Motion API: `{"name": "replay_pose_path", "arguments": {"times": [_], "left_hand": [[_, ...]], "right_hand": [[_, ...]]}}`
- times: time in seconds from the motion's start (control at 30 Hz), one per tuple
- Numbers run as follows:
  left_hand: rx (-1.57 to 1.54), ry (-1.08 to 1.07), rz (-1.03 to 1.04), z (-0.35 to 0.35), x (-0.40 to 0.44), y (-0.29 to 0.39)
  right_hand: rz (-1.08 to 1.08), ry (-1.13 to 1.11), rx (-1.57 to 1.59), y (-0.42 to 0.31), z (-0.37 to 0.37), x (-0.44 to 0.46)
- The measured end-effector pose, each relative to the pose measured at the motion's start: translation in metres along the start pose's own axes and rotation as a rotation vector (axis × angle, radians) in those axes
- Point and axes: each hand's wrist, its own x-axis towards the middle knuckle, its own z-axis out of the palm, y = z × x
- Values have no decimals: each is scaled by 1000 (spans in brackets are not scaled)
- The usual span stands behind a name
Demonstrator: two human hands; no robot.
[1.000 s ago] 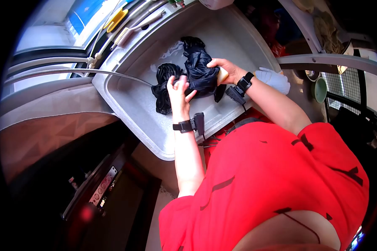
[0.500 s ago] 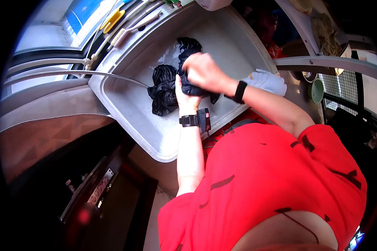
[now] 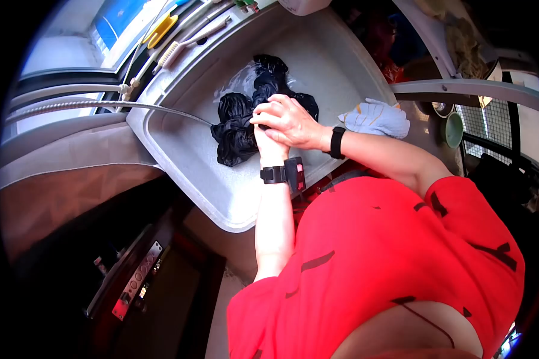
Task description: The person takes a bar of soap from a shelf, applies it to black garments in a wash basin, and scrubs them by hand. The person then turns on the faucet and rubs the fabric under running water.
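A wet black garment [image 3: 269, 90] lies bunched in the grey sink [image 3: 203, 191], one crumpled part [image 3: 235, 128] spreading to the left. My left hand [image 3: 270, 146] is at its near edge, closed around cloth, with its fingers mostly hidden. Over it lies my right hand [image 3: 292, 122], palm down, fingers curled across the left hand and the fabric. The two hands press together with cloth at their far side. Exactly how much fabric is between them cannot be seen.
A metal hose [image 3: 102, 103] runs into the sink from the left. On the back ledge lie a scrubbing brush [image 3: 172, 52] and a yellow plastic item [image 3: 163, 30]. A white cloth with orange lines [image 3: 377, 118] rests on the right rim. Soapy water shows behind the garment.
My right hand has come down and nearer to my body, from a raised fist above the cloth to over my left hand. More black cloth now shows right of the hands.
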Motion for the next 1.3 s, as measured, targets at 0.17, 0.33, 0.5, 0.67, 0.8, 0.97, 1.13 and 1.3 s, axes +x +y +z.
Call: {"name": "replay_pose_path", "arguments": {"times": [0.17,0.33,0.5,0.67,0.8,0.97,1.13,1.3], "left_hand": [[1586,384,702,-18,6,-29],[1461,-162,275,-12,-25,28],[1595,334,686,-19,-6,-9],[2040,513,746,6,-37,5],[2350,445,894,34,-61,43],[1718,680,857,39,-56,10],[2672,618,1004,19,-47,-1],[2553,331,810,15,-33,-9]], "right_hand": [[355,34,54,58,19,11],[-50,-9,70,-16,-1,-4],[349,-5,-7,51,38,10],[1206,-67,1098,95,33,-3],[1403,82,1153,108,41,-42],[1586,-171,1278,84,67,-61],[1414,-109,1477,69,89,-53],[1181,223,1599,72,84,-37]]}}
